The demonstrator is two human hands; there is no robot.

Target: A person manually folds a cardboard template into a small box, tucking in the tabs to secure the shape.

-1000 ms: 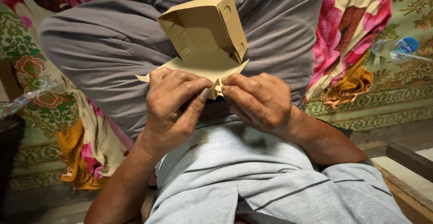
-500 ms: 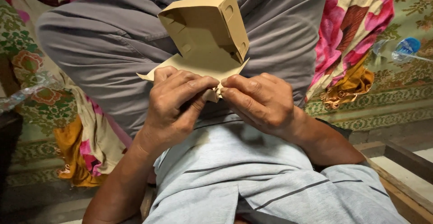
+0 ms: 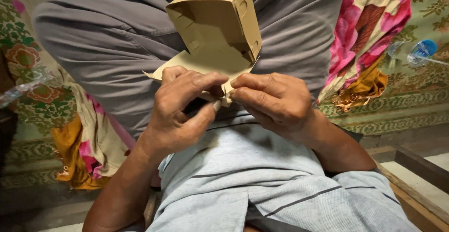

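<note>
Pinching the near flap of a tan cardboard box [image 3: 215, 31], the left hand [image 3: 180, 110] and right hand [image 3: 273, 101] meet fingertip to fingertip, both closed on its edge above the lap. The box stands tilted, its long axis running up and away from the hands, open side toward the left. Behind it lie grey trousers [image 3: 103, 45], floral cloth [image 3: 369, 31] on either side, and a clear plastic bottle [image 3: 416, 52] to the right, well apart.

I see grey trousers [image 3: 107, 40] filling the upper middle and a pale blue striped shirt [image 3: 262, 185] low in the frame. A floral cloth [image 3: 369, 31] — pink, cream and mustard — drapes on both sides over a green patterned mat [image 3: 28, 54]. Far right lies a clear plastic bottle [image 3: 416, 52], and a wooden edge [image 3: 416, 185] runs along the lower right corner.
</note>
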